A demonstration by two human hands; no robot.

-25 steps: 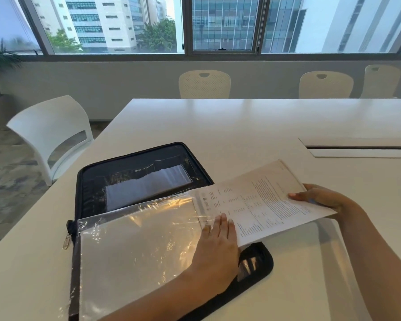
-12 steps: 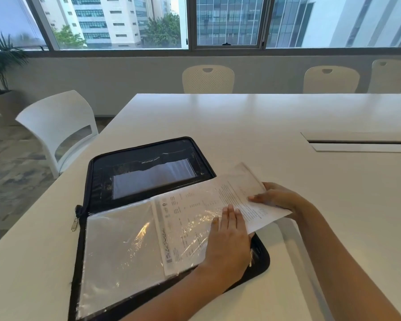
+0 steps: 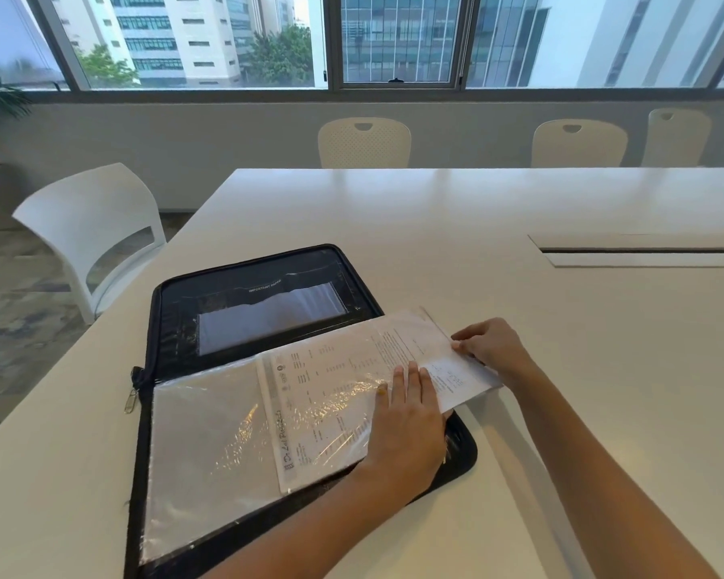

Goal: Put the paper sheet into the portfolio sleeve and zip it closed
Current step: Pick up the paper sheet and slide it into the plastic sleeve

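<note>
Lying partway inside the open portfolio's clear sleeve by the counter's left edge, the paper sheet is pinched at its end by the right grip; the left grip presses it, fingers straight.

White table bears an open (black) portfolio.

The portfolio is black, its piping perhaps navy. A silvery zipper pull sits at its 9 o'clock edge. The clear sleeve shows crinkled white glare. The paper sheet is white with columns of black print. The table is white. At 12 o'clock is a cream, finely perforated chair, and at 10 o'clock a white chair on mottled grey carpet.
</note>
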